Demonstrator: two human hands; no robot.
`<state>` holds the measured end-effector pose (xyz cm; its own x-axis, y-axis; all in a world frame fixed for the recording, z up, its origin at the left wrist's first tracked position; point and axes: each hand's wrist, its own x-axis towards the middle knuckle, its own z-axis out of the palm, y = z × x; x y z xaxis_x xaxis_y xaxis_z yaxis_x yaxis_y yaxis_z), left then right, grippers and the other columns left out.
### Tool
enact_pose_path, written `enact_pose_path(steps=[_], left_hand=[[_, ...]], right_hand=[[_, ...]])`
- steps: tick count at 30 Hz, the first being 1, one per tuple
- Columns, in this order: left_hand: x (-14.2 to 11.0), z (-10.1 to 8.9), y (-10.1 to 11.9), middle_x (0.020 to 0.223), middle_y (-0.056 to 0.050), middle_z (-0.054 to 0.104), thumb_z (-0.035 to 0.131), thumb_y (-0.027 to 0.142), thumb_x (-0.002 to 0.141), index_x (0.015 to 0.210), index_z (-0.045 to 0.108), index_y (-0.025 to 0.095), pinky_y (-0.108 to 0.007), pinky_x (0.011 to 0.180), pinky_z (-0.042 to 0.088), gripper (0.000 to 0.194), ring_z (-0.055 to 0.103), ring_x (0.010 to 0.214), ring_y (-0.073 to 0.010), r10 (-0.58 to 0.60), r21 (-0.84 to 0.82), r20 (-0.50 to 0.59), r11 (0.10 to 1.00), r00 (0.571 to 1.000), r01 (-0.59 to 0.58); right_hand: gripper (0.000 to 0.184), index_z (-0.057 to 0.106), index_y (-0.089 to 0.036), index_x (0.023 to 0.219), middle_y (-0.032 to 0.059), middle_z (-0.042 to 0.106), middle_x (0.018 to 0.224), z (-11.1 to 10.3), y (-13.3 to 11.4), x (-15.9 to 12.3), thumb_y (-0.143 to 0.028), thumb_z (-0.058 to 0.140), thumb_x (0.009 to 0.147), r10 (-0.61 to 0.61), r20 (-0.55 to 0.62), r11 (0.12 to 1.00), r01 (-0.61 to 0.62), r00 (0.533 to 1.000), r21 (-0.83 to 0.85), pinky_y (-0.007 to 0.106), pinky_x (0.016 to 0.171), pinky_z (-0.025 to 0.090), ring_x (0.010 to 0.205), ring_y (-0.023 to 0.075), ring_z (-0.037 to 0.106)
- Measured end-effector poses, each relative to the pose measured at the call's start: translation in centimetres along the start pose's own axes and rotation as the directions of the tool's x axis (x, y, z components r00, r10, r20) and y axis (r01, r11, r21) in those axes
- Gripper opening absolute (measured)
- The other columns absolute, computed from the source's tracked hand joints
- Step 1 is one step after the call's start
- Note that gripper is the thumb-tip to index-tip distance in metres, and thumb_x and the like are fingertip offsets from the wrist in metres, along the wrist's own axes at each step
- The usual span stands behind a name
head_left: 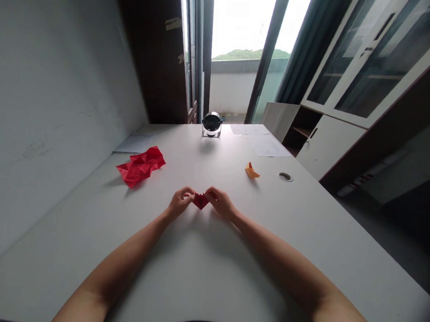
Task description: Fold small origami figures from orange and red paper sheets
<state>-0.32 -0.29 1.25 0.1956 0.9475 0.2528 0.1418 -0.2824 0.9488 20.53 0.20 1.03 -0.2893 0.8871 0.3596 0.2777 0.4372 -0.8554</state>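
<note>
A small folded red paper piece (200,200) sits between my two hands above the middle of the white table (200,273). My left hand (180,202) pinches its left side with curled fingers. My right hand (220,202) pinches its right side the same way. Both forearms stretch forward from the near edge of the table.
A larger crumpled, creased red paper (141,165) lies at the left. A small orange folded paper (251,171) rests at the right, near a round cable hole (285,176). A small dark round device (212,124) and white sheets (264,140) lie at the far end. Cabinets stand right.
</note>
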Motion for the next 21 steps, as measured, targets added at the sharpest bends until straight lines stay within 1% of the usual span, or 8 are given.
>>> enact_pose_path(steps=[3,7,10,12,15,18,20,21], left_hand=[[0.2,-0.1,-0.4,0.080,-0.003,0.064,0.061,0.035,0.083,0.081,0.059,0.016,-0.027,0.072,0.047,0.019,0.060,0.073,-0.0148,-0.025,-0.030,-0.045,0.999,0.999,0.024],[0.4,-0.1,-0.7,0.077,-0.001,0.060,0.055,0.035,0.087,0.086,0.056,0.016,-0.026,0.070,0.046,0.019,0.057,0.071,-0.0132,-0.009,-0.075,-0.110,0.997,0.994,0.001],[0.6,-0.2,-0.8,0.076,0.000,0.059,0.053,0.036,0.089,0.089,0.054,0.017,-0.025,0.067,0.045,0.019,0.055,0.067,-0.0118,-0.009,-0.066,-0.191,0.998,0.982,-0.004],[0.7,-0.3,-0.8,0.073,0.001,0.057,0.052,0.036,0.089,0.090,0.052,0.017,-0.023,0.061,0.043,0.019,0.051,0.060,-0.0104,-0.021,-0.065,-0.217,0.998,0.976,0.007],[0.7,-0.2,-0.9,0.069,0.003,0.055,0.051,0.037,0.089,0.091,0.051,0.018,-0.022,0.054,0.040,0.019,0.047,0.053,-0.0089,-0.042,-0.084,-0.214,0.996,0.976,0.024],[0.5,0.0,-0.9,0.067,0.002,0.056,0.051,0.038,0.089,0.089,0.052,0.018,-0.022,0.054,0.041,0.020,0.050,0.054,-0.0096,-0.030,-0.037,-0.212,0.999,0.977,0.023],[0.3,0.1,-0.9,0.067,0.002,0.058,0.052,0.037,0.089,0.088,0.053,0.018,-0.023,0.056,0.042,0.020,0.053,0.056,-0.0106,-0.018,0.023,-0.192,0.999,0.981,0.023],[0.2,0.1,-0.8,0.066,0.001,0.058,0.052,0.037,0.089,0.088,0.054,0.018,-0.023,0.056,0.042,0.020,0.054,0.056,-0.0110,-0.015,0.048,-0.181,0.999,0.983,0.024]], right_hand=[[0.018,0.059,-0.019,0.080,-0.0021,0.058,0.064,-0.2,0.4,0.1,-0.035,0.055,0.087,0.047,-0.029,0.998,-0.046,0.998,0.043,0.023,0.057,0.040,0.058,0.0110,0.048],[0.012,0.057,-0.019,0.082,-0.0020,0.059,0.063,-0.2,0.8,0.1,-0.030,0.052,0.085,0.107,-0.031,0.986,-0.102,0.994,0.129,0.023,0.055,0.042,0.056,0.0115,0.052],[0.006,0.056,-0.019,0.077,-0.0015,0.060,0.062,-0.2,0.8,0.0,-0.022,0.051,0.078,0.115,-0.035,0.986,-0.110,0.993,0.128,0.022,0.055,0.041,0.057,0.0114,0.053],[0.005,0.055,-0.018,0.075,-0.0012,0.061,0.062,-0.2,0.7,-0.1,-0.019,0.051,0.075,0.107,-0.024,0.989,-0.104,0.994,0.110,0.022,0.055,0.040,0.057,0.0114,0.053],[0.005,0.056,-0.018,0.075,-0.0007,0.062,0.064,-0.3,0.3,-0.2,-0.018,0.050,0.075,0.084,0.008,0.993,-0.084,0.996,0.079,0.022,0.055,0.039,0.059,0.0116,0.054],[0.006,0.058,-0.018,0.076,-0.0009,0.063,0.065,-0.3,0.0,-0.3,-0.019,0.052,0.077,0.045,0.074,0.999,-0.047,0.996,0.025,0.022,0.056,0.039,0.059,0.0113,0.053],[0.008,0.061,-0.019,0.083,-0.0011,0.064,0.068,-0.3,-0.2,-0.3,-0.021,0.055,0.078,0.018,0.107,1.000,-0.016,0.994,-0.023,0.022,0.058,0.039,0.059,0.0112,0.052],[0.011,0.062,-0.019,0.088,-0.0012,0.065,0.070,-0.2,-0.2,-0.4,-0.022,0.057,0.079,0.008,0.104,0.999,-0.002,0.995,-0.052,0.022,0.059,0.039,0.060,0.0112,0.052]])
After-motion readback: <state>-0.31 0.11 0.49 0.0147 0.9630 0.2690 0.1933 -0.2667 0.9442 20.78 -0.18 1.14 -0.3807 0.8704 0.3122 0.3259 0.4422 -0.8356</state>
